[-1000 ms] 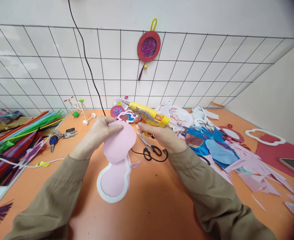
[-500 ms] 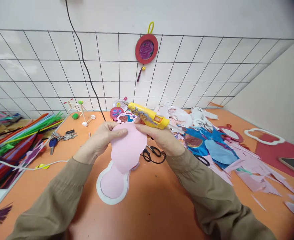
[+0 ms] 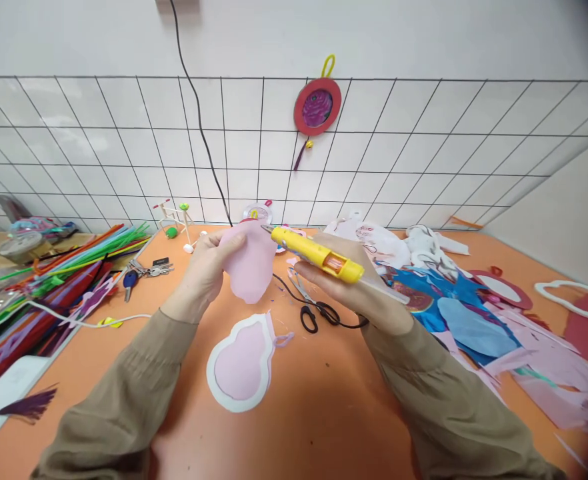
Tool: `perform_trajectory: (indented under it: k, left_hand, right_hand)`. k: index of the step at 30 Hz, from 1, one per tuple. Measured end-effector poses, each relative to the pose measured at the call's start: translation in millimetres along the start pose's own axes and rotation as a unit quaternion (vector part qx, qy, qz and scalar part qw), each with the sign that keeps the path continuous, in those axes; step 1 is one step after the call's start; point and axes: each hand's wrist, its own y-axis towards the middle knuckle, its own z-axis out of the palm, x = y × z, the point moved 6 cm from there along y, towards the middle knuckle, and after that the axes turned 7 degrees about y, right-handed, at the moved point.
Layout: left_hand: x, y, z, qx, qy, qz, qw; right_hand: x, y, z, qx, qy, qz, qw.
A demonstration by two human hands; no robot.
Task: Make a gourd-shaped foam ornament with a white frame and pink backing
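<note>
My left hand [image 3: 208, 270] pinches the upper left of a pink paper cut-out [image 3: 252, 267] with wavy edges, thumb in front. A yellow hot glue gun [image 3: 317, 252] is gripped in my right hand [image 3: 341, 283]. Its metal nozzle points left and lies at the upper right edge of the cut-out; whether it touches cannot be made out. Below on the table lies a gourd-shaped pink piece with a white border [image 3: 239, 363], a small purple loop at its right side. Black-handled scissors [image 3: 317, 310] rest between the gourd piece and my right forearm.
Colourful pipe cleaners [image 3: 74, 280], keys [image 3: 149, 270] and a white cable [image 3: 81, 325] lie on the left. Pink paper scraps [image 3: 549, 360] and blue cloth [image 3: 454, 307] spread over the right. A round red ornament [image 3: 318, 107] hangs on the tiled wall.
My right hand has let go of the cut-out's edge and moved right, with the glue gun's nozzle now at the paper. The cut-out no longer overlaps the gourd piece. The view has shifted left.
</note>
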Motion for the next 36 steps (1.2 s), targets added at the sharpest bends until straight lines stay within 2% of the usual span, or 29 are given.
perform_trajectory:
  k: [6, 16, 24, 36]
  left_hand:
    - [-4, -3, 5.3, 0.026, 0.006, 0.018, 0.999]
    - [-2, -6, 12.0, 0.065, 0.022, 0.019, 0.997]
    - [-2, -7, 11.6, 0.048, 0.001, 0.0, 0.999]
    - [3, -6, 12.6, 0.053, -0.015, -0.013, 0.998]
  right_hand:
    - [3, -2, 9, 0.032, -0.026, -0.008, 0.999]
    - [3, -4, 11, 0.026, -0.072, -0.052, 0.996]
    - [0, -5, 13, 0.04, -0.088, -0.022, 0.995]
    - [-2, -6, 11, 0.03, -0.101, -0.02, 0.994]
